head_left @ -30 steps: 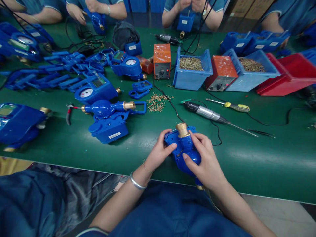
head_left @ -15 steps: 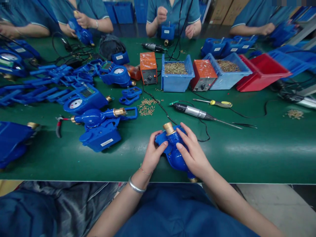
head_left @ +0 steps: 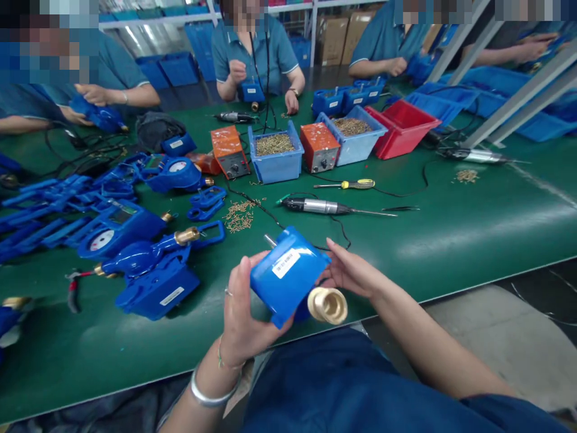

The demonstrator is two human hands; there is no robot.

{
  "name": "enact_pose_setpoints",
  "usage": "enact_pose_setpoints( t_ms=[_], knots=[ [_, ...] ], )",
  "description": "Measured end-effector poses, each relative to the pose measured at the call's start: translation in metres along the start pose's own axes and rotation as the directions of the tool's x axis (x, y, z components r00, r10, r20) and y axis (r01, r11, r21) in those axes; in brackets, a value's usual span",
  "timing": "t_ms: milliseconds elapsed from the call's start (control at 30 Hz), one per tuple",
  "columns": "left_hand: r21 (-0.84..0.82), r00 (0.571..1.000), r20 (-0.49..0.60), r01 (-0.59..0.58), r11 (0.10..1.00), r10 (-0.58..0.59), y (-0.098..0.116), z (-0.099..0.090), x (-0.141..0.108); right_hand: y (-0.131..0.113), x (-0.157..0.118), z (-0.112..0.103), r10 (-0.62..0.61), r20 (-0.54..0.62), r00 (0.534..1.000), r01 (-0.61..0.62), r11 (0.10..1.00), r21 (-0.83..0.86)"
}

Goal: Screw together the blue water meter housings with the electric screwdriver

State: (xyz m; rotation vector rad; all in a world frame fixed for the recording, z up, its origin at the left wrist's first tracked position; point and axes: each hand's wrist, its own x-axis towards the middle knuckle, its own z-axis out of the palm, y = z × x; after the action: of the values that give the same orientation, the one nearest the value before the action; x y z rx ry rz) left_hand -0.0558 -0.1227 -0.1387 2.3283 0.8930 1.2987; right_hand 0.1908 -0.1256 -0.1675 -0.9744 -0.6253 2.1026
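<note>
A blue water meter (head_left: 282,282) is held up above the front of the bench, tilted, its box with a white label facing me. Its brass threaded end (head_left: 328,305) points toward me at the lower right. My left hand (head_left: 246,310) is closed round the box's left side, thumb and fingers on opposite edges. On the far right side, my right hand (head_left: 349,270) grips the meter's body; some of its fingertips are hidden behind the box. Just beyond lies an electric screwdriver (head_left: 315,206) with a long bit, and a small pile of screws (head_left: 238,216).
Several blue meters (head_left: 153,291) and blue frames (head_left: 58,201) crowd the left, near pliers (head_left: 74,288). Screw-filled bins (head_left: 277,165), orange power boxes (head_left: 229,153), a red bin (head_left: 401,129) and a yellow-handled screwdriver (head_left: 358,184) stand or lie beyond. Co-workers (head_left: 256,54) sit opposite.
Both hands have lifted and turned the water meter; its labelled box now faces me and the brass end points toward me. My view has swung to the right and tilted up.
</note>
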Motion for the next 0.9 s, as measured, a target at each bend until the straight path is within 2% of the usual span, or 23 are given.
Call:
enact_pose_setpoints(
  t_ms=[33, 67, 133, 167, 200, 300, 467, 633, 733, 767, 833, 900],
  knots=[
    [0.004, 0.988, 0.062, -0.141, 0.99, 0.141, 0.004, -0.001, 0.004, -0.005, -0.003, -0.001, 0.023, 0.066, 0.998, -0.024, 1.0, 0.001],
    [0.0, 0.953, 0.129, -0.278, 0.961, 0.276, 0.009, -0.002, 0.007, -0.01, -0.007, -0.002, 0.042, 0.119, 0.992, -0.041, 0.999, -0.009],
    [-0.032, 0.849, 0.254, -0.472, 0.881, 0.464, 0.017, -0.002, 0.014, -0.017, -0.014, -0.003, 0.062, 0.188, 0.98, -0.055, 0.998, -0.042],
    [-0.05, 0.806, 0.296, -0.523, 0.851, 0.513, 0.02, 0.0, 0.016, -0.02, -0.018, -0.005, 0.064, 0.204, 0.977, -0.054, 0.997, -0.058],
    [-0.066, 0.777, 0.324, -0.551, 0.832, 0.54, 0.022, 0.001, 0.018, -0.022, -0.022, -0.006, 0.071, 0.21, 0.975, -0.057, 0.996, -0.075],
    [-0.112, 0.73, 0.371, -0.579, 0.808, 0.574, 0.027, 0.009, 0.024, -0.025, -0.036, -0.012, 0.11, 0.189, 0.976, -0.09, 0.99, -0.111],
    [-0.129, 0.617, 0.41, -0.69, 0.712, 0.672, 0.027, 0.026, 0.036, -0.027, -0.057, -0.023, 0.07, 0.063, 0.996, -0.066, 0.995, -0.074],
    [-0.081, 0.585, 0.392, -0.747, 0.66, 0.71, 0.029, 0.041, 0.046, -0.022, -0.074, -0.032, -0.05, -0.108, 0.993, 0.049, 0.999, -0.013],
    [-0.065, 0.598, 0.387, -0.742, 0.667, 0.702, 0.03, 0.056, 0.047, -0.01, -0.087, -0.036, -0.119, -0.194, 0.974, 0.141, 0.984, 0.107],
    [-0.061, 0.609, 0.396, -0.729, 0.682, 0.687, 0.03, 0.063, 0.047, -0.005, -0.092, -0.039, -0.143, -0.244, 0.959, 0.187, 0.968, 0.17],
    [-0.071, 0.642, 0.35, -0.708, 0.703, 0.682, 0.029, 0.083, 0.047, 0.004, -0.101, -0.046, -0.198, -0.357, 0.913, 0.273, 0.947, 0.172],
    [-0.061, 0.668, 0.282, -0.704, 0.708, 0.688, 0.028, 0.105, 0.048, 0.012, -0.112, -0.058, -0.262, -0.486, 0.834, 0.374, 0.915, 0.148]
  ],
)
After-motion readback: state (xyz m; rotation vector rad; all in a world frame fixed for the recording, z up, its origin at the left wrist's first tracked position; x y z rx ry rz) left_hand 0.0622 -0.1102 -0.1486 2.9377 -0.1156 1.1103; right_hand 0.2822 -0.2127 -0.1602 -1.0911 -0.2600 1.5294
